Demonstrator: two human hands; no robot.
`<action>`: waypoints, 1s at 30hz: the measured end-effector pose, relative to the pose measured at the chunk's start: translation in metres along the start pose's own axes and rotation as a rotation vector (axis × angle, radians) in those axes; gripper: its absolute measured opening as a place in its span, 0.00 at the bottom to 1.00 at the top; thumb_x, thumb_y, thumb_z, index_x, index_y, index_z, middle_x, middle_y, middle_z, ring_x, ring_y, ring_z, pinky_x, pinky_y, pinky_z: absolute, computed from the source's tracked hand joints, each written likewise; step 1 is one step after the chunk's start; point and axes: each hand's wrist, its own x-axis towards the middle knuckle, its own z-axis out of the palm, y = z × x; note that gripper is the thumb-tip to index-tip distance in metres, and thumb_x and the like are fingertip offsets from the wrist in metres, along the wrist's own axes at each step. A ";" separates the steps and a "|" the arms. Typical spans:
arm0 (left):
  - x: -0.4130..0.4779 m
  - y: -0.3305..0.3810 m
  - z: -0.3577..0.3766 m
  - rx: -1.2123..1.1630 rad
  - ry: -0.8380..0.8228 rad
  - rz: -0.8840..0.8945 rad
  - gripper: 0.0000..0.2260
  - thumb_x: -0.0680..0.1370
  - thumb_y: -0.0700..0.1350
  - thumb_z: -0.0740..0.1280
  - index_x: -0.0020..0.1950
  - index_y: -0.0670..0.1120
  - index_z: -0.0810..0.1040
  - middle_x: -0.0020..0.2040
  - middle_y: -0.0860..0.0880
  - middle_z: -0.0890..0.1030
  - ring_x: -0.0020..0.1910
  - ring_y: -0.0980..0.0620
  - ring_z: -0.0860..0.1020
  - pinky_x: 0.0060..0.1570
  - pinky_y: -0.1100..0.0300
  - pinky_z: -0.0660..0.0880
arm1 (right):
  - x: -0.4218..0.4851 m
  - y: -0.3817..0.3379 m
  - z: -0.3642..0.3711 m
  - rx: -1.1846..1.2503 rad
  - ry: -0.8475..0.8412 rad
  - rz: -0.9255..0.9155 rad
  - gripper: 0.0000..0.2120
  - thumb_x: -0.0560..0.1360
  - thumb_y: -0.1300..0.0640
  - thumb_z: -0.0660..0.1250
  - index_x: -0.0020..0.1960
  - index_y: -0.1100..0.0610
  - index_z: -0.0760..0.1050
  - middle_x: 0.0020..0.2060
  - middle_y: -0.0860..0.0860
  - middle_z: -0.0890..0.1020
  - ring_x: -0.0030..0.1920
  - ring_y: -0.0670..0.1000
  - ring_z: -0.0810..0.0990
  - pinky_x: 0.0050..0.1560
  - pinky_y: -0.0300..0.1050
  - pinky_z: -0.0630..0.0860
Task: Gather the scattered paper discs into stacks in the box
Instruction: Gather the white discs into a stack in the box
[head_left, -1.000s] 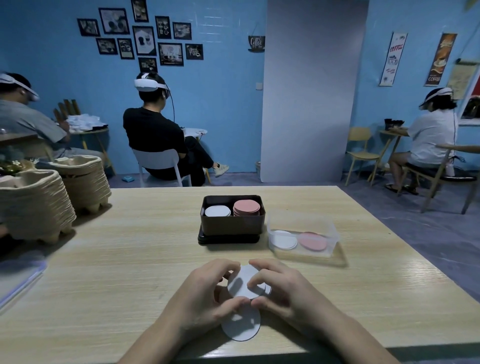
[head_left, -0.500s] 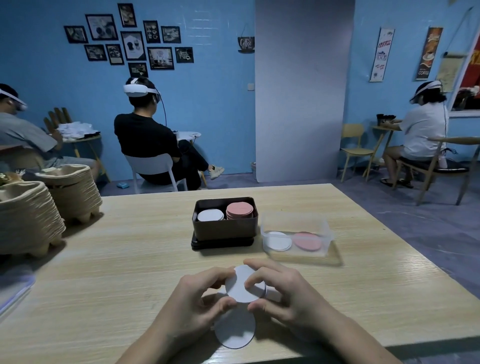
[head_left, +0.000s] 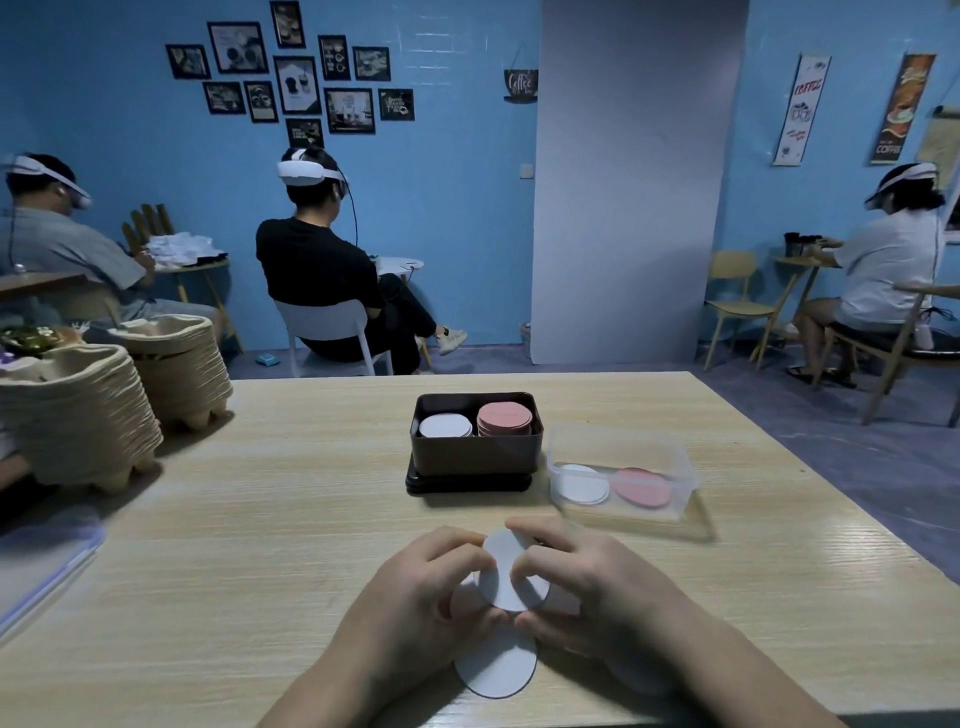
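Near the table's front edge, my left hand (head_left: 421, 597) and my right hand (head_left: 587, 587) both pinch a white paper disc (head_left: 506, 574) held up between them. Another white disc (head_left: 496, 670) lies flat on the table just below my hands, and more white discs show partly beneath my fingers. The dark box (head_left: 475, 452) stands mid-table on its lid, holding a white stack (head_left: 445, 425) on the left and a pink stack (head_left: 505, 418) on the right.
A clear plastic container (head_left: 621, 475) to the right of the dark box holds a white disc and a pink disc. Stacks of pulp trays (head_left: 78, 410) stand at the table's left side. Several people sit at other tables behind.
The held white disc stays between both hands, with my fingers shifting slightly on it. The view has tilted a little; nothing else on the table moved.
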 end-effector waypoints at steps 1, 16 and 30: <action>0.000 0.001 0.000 0.014 -0.001 0.003 0.13 0.74 0.57 0.77 0.51 0.53 0.80 0.58 0.58 0.80 0.50 0.56 0.80 0.41 0.59 0.81 | 0.002 0.001 0.000 -0.010 0.008 -0.025 0.11 0.78 0.40 0.70 0.51 0.47 0.75 0.69 0.47 0.74 0.60 0.50 0.78 0.52 0.46 0.79; 0.003 0.010 -0.009 0.026 -0.079 -0.092 0.10 0.79 0.53 0.70 0.59 0.55 0.78 0.56 0.62 0.78 0.55 0.62 0.78 0.50 0.60 0.78 | -0.001 0.020 0.004 0.097 0.092 0.072 0.10 0.74 0.44 0.74 0.49 0.46 0.76 0.67 0.48 0.77 0.64 0.47 0.77 0.61 0.43 0.75; -0.002 0.023 -0.033 0.105 -0.438 -0.107 0.29 0.71 0.68 0.71 0.69 0.56 0.77 0.65 0.62 0.77 0.66 0.65 0.70 0.64 0.64 0.70 | -0.034 0.014 -0.002 0.126 0.084 0.146 0.14 0.73 0.37 0.71 0.48 0.47 0.78 0.69 0.48 0.77 0.66 0.46 0.76 0.61 0.43 0.76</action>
